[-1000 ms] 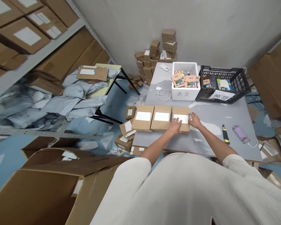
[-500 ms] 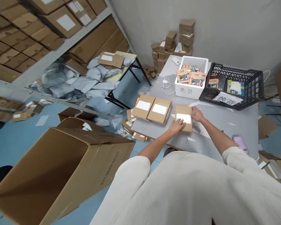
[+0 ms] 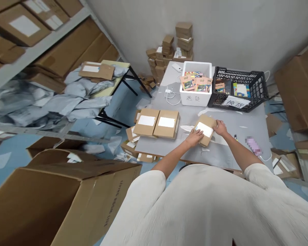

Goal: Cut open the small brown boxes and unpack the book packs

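A small cardboard box [image 3: 207, 122] with a white label lies turned at an angle on the grey table, between my hands. My left hand [image 3: 195, 137] grips its near left side, the fingers reaching over the label. At the right edge, my right hand [image 3: 220, 128] is closed on the box, with its thumb side hidden. To the left, two similar labelled boxes, a left one [image 3: 144, 129] and a right one [image 3: 165, 132], lie side by side on the tabletop.
Behind stand a white foam box [image 3: 195, 99] of colourful packs and a black plastic crate [image 3: 256, 97]. A blurred phone-like object [image 3: 254, 146] lies at right. A large open carton [image 3: 102, 201] stands at left, near a side table [image 3: 106, 88] with grey parcels.
The box between my hands has turned clockwise, its top tilting to the right, and both hands have moved with it. My view has swung to the right.
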A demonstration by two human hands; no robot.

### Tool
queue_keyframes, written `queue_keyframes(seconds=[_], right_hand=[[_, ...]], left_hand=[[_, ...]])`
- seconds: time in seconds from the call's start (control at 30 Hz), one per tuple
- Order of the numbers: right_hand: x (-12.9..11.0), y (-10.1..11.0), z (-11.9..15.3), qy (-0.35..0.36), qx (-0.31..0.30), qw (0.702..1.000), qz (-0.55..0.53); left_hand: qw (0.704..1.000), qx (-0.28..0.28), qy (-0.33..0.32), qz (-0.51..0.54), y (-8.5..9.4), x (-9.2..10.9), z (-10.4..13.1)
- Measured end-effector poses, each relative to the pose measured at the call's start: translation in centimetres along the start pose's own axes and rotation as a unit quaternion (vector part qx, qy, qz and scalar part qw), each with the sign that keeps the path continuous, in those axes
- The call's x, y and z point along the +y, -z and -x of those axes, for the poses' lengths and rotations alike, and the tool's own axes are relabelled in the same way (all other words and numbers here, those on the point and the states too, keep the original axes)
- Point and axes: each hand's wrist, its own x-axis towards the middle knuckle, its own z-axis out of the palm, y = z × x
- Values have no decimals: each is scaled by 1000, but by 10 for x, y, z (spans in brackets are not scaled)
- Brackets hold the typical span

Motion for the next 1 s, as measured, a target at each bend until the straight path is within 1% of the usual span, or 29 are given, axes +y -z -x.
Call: queue_keyframes(seconds=[0.1, 0.17, 0.23, 0.3, 0.4, 0.5, 0.6, 0.67, 0.73, 0.83, 0.93, 1.0], right_hand=[[29, 8, 29, -92, 31, 995, -20], [44, 11, 49, -145, 47, 988, -35], [54, 10, 71, -180, 55, 981, -50], [60, 7, 93, -197, 54, 977, -66], [63, -1, 124, -210, 33, 972, -97], [64, -7, 143, -220, 19, 967, -128], [65, -8, 144, -209, 34, 965, -158], [66, -5, 135, -186, 51, 963, -186], [64, 0, 123, -163, 61, 958, -230], [59, 9, 104, -146, 53, 938, -311], [53, 16, 92, -146, 34, 924, -352], [52, 21, 88, -150, 21, 921, -358]], left_hand=[[1000, 7, -23, 18, 1, -2, -15], [999, 18, -18, 44, -1, -5, -22], [997, 33, 3, 72, -4, -7, -26], [994, 47, 15, 97, -8, -8, -29], [988, 73, 13, 133, -15, -6, -32], [986, 84, 7, 147, -20, -1, -33], [983, 88, 35, 159, -21, 2, -33], [974, 109, 80, 179, -21, 3, -35], [956, 146, 139, 211, -18, 3, -39], [908, 188, 243, 286, -13, 3, -47], [844, 171, 332, 384, -9, 5, -55], [813, 158, 364, 426, -7, 8, -58]])
